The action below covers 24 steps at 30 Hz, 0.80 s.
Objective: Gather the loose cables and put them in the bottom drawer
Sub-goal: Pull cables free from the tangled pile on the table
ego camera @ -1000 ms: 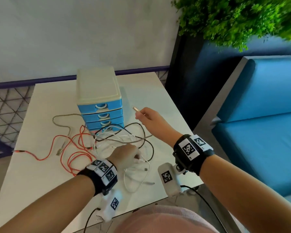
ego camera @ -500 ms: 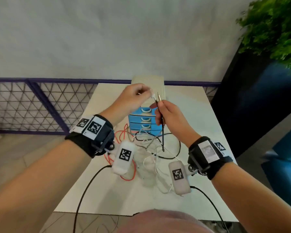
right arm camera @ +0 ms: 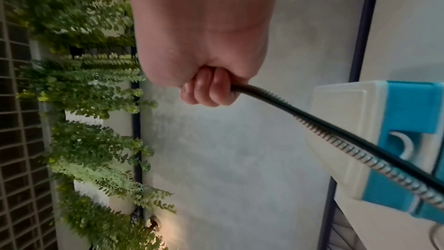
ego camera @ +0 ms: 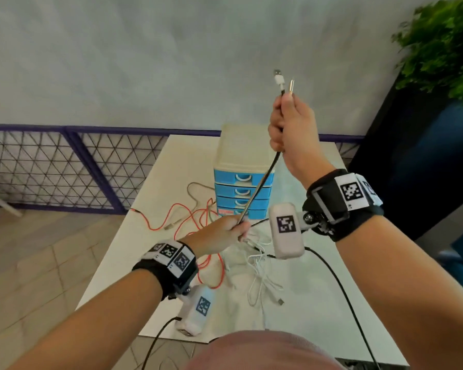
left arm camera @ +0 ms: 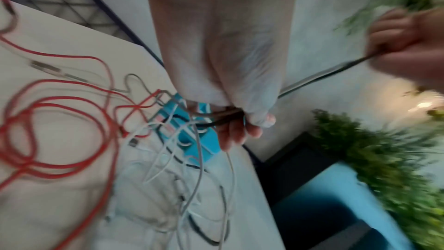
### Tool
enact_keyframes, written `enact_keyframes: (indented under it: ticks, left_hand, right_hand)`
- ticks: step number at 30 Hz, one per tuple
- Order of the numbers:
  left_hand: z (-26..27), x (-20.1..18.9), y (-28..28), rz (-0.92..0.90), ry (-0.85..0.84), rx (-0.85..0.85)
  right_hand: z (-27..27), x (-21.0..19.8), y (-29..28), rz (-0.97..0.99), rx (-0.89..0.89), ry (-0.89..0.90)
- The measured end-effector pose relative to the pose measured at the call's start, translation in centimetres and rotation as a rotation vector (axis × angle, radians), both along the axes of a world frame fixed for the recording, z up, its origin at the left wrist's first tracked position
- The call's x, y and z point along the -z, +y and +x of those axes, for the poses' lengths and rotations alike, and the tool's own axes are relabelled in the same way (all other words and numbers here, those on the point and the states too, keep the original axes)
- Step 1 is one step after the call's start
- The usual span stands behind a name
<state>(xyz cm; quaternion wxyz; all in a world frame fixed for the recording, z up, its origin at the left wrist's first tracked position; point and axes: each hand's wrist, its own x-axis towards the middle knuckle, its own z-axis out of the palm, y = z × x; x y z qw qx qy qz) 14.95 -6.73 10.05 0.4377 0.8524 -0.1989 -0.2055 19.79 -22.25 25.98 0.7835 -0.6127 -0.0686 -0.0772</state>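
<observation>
My right hand is raised high above the table and grips the plug ends of the cables, which stick out above the fist. A taut bundle of a black and a silver coiled cable runs down from it to my left hand, which pinches the bundle low in front of the drawer unit. The right wrist view has my right hand curled round the same strands. In the left wrist view, white and black cables trail from my left hand onto the table.
A red cable and a grey one lie looped on the white table left of the drawers. Loose white cable lies near the front edge. All the blue drawers look closed. A green plant stands at the right.
My right hand has risen high with the plug ends. My left hand has slid down the bundle to just above the table, drawing the strands taut between the two hands.
</observation>
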Motion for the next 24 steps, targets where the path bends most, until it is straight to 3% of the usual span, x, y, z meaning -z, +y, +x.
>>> enact_keyframes:
  ticks: [3, 5, 8, 10, 11, 15, 22, 24]
  left_hand:
    - [0.8, 1.8, 2.0, 0.249, -0.048, -0.016]
    - [1.7, 1.8, 2.3, 0.385, -0.181, 0.008]
    - [2.9, -0.5, 1.1, 0.476, -0.364, 0.060]
    - [3.7, -2.8, 0.3, 0.528, -0.446, 0.078]
    - [4.2, -3.8, -0.1, 0.547, -0.492, 0.064]
    - [5.6, -6.2, -0.6, 0.513, -0.572, -0.037]
    - [6.1, -2.6, 3.4, 0.215, -0.227, -0.059]
    - [6.0, -1.1, 4.5, 0.248, -0.179, -0.107]
  right_hand:
    - [-0.5, -0.4, -0.9, -0.155, 0.068, -0.072]
    - [-1.3, 0.5, -1.0, -0.539, 0.066, -0.127]
    - [-2.4, 3.4, -0.8, -1.160, -0.157, -0.026]
    - [-2.7, 5.6, -0.8, -1.379, -0.327, 0.087]
    - [-2.9, 6.5, -1.0, -1.396, -0.374, 0.156]
    - [-3.4, 7.9, -1.7, -1.110, -0.375, 0.348]
    - [-2.1, 4.8, -3.4, -0.324, -0.086, 0.252]
    - [-1.7, 3.3, -4.2, -0.138, -0.011, 0.201]
